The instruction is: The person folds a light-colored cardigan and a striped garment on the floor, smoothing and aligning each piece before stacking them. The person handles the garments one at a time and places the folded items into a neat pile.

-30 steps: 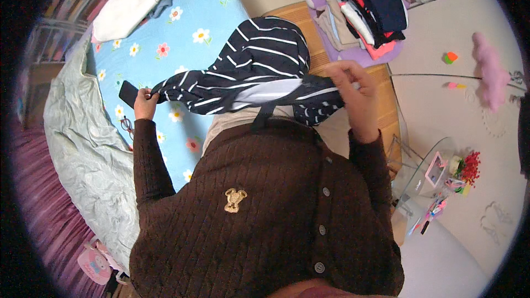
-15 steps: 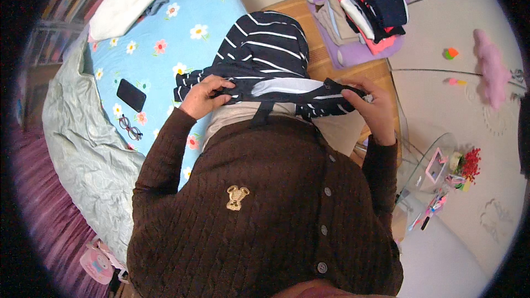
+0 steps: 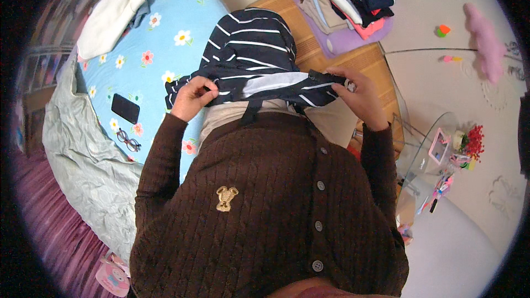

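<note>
Across my lap lies a black garment with white stripes (image 3: 251,37), its far part rounded and its near edge folded to show a pale inner side. My left hand (image 3: 193,98) pinches the near edge at its left end, thumb against the fingers. At the right end, my right hand (image 3: 361,99) grips the dark edge between thumb and fingers, and a small whitish bit shows beside the fingertips. The edge is stretched between both hands. A dark strap-like strip (image 3: 252,111) hangs from it over my beige trousers (image 3: 218,116).
On the blue flowered bed (image 3: 160,72) to the left lie a phone (image 3: 125,109), glasses (image 3: 128,140) and a white garment (image 3: 113,16). Folded clothes (image 3: 359,0) rest on a purple cushion (image 3: 331,48) on the wooden surface (image 3: 309,38). A glass table (image 3: 411,187) stands at right.
Both hands keep their hold on the striped garment's edge. The whole view has shifted slightly, so the garment and hands appear a little further left. The left fingers look more closely pinched.
</note>
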`<action>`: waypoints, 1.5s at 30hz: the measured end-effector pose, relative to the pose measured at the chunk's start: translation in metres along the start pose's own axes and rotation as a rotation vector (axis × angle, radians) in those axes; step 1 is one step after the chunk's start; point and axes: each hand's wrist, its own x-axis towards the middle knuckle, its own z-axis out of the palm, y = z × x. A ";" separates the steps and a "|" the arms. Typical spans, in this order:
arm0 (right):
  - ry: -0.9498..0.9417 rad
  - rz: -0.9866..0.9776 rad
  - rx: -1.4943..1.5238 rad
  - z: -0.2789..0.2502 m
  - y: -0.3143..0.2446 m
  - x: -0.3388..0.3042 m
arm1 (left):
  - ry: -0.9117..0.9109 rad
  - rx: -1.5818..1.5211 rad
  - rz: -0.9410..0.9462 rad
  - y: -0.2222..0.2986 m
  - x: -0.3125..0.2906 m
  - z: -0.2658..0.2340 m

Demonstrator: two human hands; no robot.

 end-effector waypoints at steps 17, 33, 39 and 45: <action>0.110 0.097 0.035 0.040 0.045 0.021 | 0.215 -0.299 -0.083 0.007 0.018 -0.019; 0.206 0.075 -0.030 0.059 0.055 0.026 | 0.456 0.021 0.159 0.002 0.005 -0.007; 0.212 -0.034 0.025 0.061 0.054 0.030 | 0.293 0.109 0.104 0.003 0.002 0.007; 0.136 -0.025 -0.110 0.054 0.044 0.022 | 0.192 0.283 0.099 0.009 0.019 0.019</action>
